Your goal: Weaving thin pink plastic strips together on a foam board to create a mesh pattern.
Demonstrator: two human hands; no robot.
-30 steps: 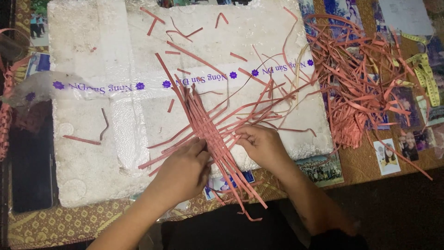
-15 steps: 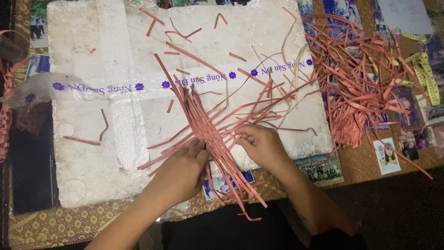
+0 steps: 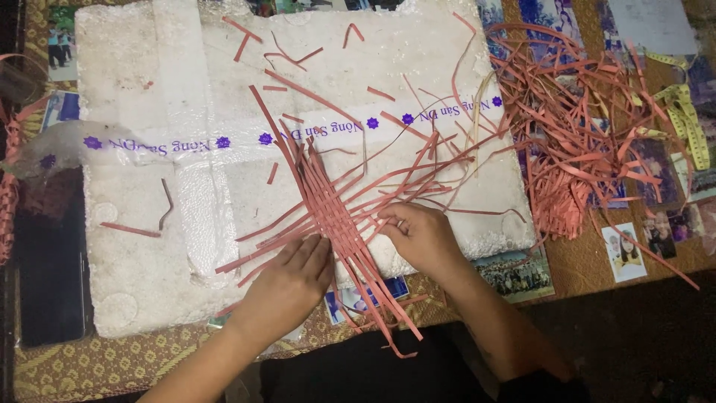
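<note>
A loose weave of pink strips lies on a white foam board wrapped in clear tape. My left hand presses flat on the near left edge of the weave, fingers together. On the right side of the weave, my right hand pinches the crossing strips with its fingertips. Long strip ends fan out toward the top left, the right and the near edge of the board.
A big heap of loose pink strips lies right of the board. Several photo prints are scattered on the table there. A yellow measuring tape runs along the far right. A dark flat object sits at the left.
Both hands stay on the weave. My right hand's fingers have shifted slightly among the strips; the strips have hardly moved.
</note>
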